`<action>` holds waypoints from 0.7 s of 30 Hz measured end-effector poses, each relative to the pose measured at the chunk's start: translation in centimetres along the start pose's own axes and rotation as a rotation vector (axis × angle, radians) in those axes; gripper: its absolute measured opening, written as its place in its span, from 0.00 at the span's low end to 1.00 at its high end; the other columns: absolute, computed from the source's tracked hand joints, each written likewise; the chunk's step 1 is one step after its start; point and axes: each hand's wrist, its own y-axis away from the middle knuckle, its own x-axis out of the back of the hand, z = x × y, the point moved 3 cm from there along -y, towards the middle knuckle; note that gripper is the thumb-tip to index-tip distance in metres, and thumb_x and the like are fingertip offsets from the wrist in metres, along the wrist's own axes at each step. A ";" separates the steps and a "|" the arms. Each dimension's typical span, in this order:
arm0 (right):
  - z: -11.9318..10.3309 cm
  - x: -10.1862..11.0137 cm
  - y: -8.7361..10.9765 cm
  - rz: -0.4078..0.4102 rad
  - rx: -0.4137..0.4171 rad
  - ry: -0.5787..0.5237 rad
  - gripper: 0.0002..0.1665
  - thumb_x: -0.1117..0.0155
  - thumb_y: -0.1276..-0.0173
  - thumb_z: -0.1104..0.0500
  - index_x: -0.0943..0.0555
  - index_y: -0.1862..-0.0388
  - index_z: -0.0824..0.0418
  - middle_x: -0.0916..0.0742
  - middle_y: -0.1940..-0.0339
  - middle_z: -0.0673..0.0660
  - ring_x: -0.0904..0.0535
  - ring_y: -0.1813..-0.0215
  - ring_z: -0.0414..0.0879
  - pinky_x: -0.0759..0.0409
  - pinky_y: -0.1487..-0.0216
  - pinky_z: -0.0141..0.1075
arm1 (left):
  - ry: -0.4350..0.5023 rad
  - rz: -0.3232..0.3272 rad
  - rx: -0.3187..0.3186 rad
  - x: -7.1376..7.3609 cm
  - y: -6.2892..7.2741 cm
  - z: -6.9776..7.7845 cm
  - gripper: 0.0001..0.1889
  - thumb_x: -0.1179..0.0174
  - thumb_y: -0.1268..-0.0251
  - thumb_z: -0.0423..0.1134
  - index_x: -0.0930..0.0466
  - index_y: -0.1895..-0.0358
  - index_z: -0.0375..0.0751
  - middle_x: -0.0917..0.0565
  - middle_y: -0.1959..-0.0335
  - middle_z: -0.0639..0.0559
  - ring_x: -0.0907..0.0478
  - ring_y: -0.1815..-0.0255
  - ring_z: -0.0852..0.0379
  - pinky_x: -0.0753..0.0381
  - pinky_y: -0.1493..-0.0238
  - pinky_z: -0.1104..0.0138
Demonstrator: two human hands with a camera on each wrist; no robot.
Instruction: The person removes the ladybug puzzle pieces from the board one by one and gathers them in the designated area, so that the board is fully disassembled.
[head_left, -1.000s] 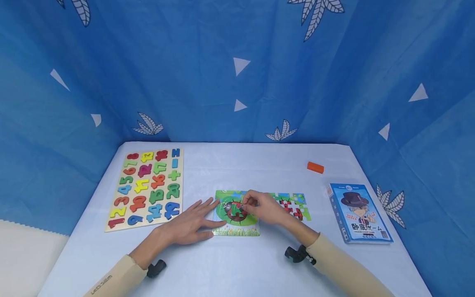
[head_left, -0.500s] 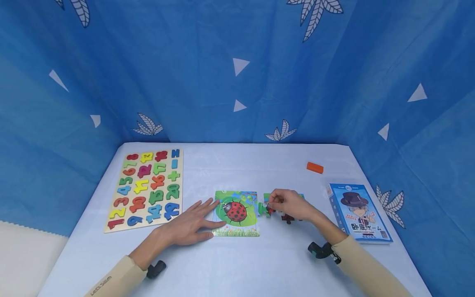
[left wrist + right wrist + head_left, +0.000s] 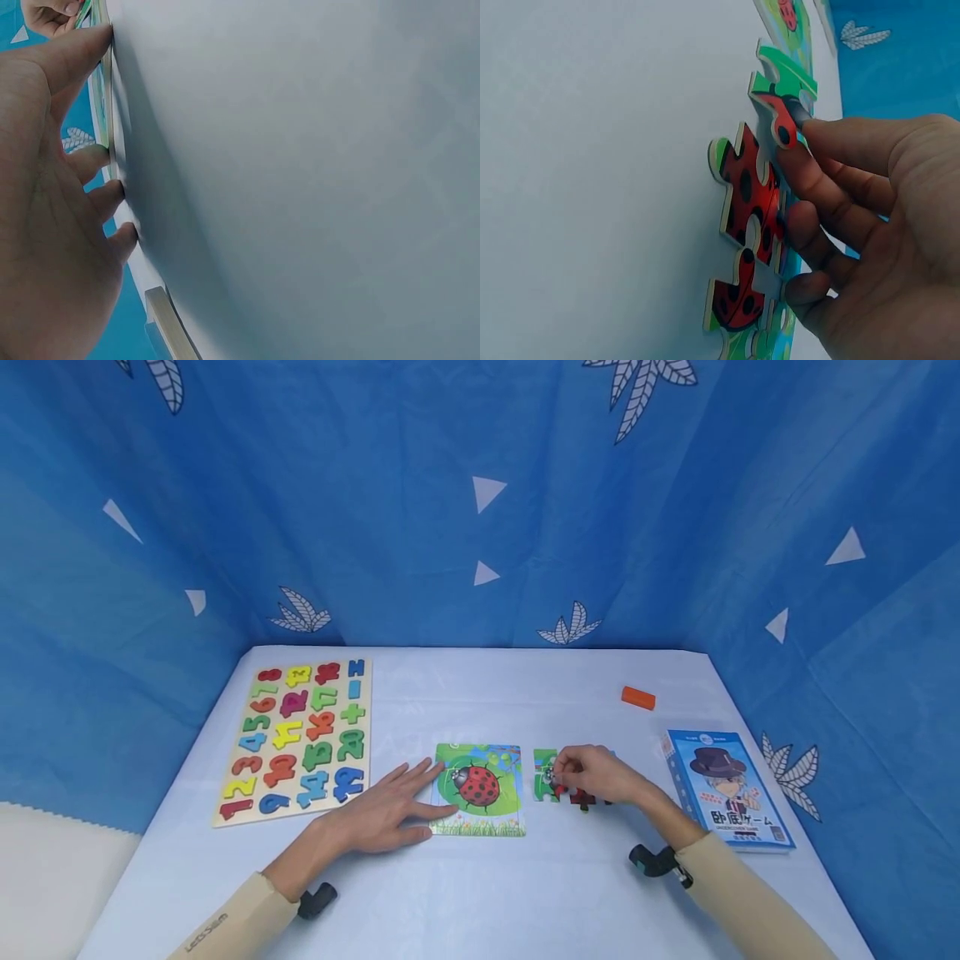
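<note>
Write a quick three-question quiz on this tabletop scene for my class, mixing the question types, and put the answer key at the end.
1. Multiple choice: what pinches the red-spotted ladybug jigsaw piece?
A) the left hand
B) the right hand
C) neither hand

2. True or false: the orange block lies on the table apart from the UNDERCOVER GAME box.

3. Fill in the blank: in the head view, the wooden number board lies to the ____ of the complete ladybug picture.

Key: 1. B; 2. True; 3. left.
</note>
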 end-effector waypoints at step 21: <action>0.7 0.1 -0.5 -0.046 0.017 0.043 0.03 0.38 0.28 0.60 0.17 0.63 0.57 0.17 0.75 0.51 0.24 0.75 0.43 0.28 0.76 0.33 | -0.007 -0.005 0.004 0.2 -0.1 0.1 0.24 0.49 0.23 0.56 0.34 0.27 0.73 0.54 0.16 0.47 0.59 0.17 0.44 0.55 0.21 0.44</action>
